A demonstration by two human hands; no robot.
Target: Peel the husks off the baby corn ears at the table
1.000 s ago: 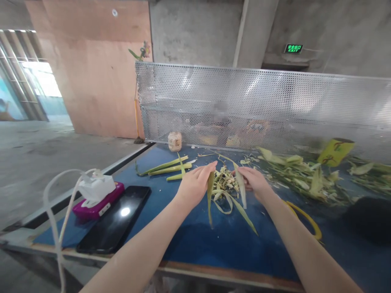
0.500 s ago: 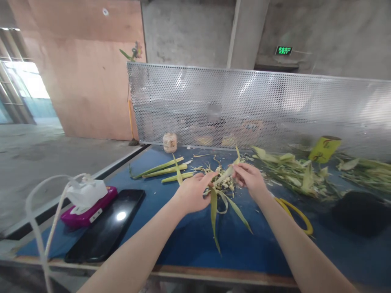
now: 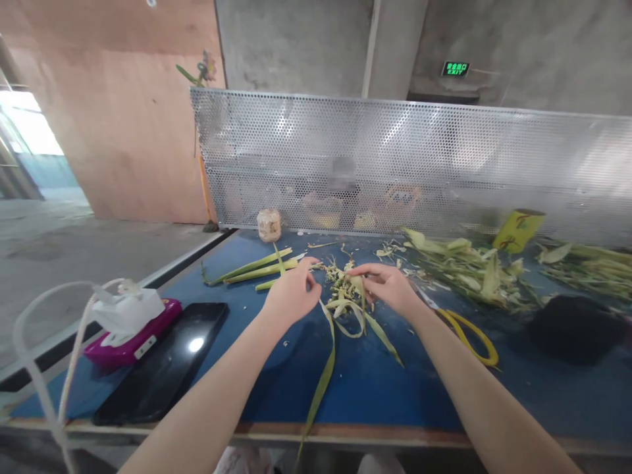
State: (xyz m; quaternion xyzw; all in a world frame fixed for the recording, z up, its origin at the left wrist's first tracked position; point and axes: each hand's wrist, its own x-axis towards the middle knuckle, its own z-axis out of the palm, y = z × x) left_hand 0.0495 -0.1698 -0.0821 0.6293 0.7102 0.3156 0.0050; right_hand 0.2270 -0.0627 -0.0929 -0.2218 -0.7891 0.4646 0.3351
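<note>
My left hand [image 3: 291, 295] is pinched on the top of a long green leaf strip [image 3: 320, 382] that hangs down over the blue table's [image 3: 375, 388] front edge. My right hand [image 3: 388, 286] is closed on other leaf strips [image 3: 363, 309] beside a small heap of shredded leaf scraps [image 3: 340, 289] between the two hands. A few trimmed green stalks [image 3: 251, 268] lie just left of my left hand.
A black phone [image 3: 162, 362] and a magenta box with a white tissue [image 3: 131, 319] lie at the left. Yellow-handled scissors [image 3: 464, 329] lie right of my right arm. Leafy stalks [image 3: 474, 270], a yellow cup [image 3: 518, 230], a small jar [image 3: 269, 225] and a perforated metal screen [image 3: 395, 164] stand behind.
The two hands have pulled apart a little. The long strip in my left hand now hangs lower, past the table edge. The view has shifted slightly right.
</note>
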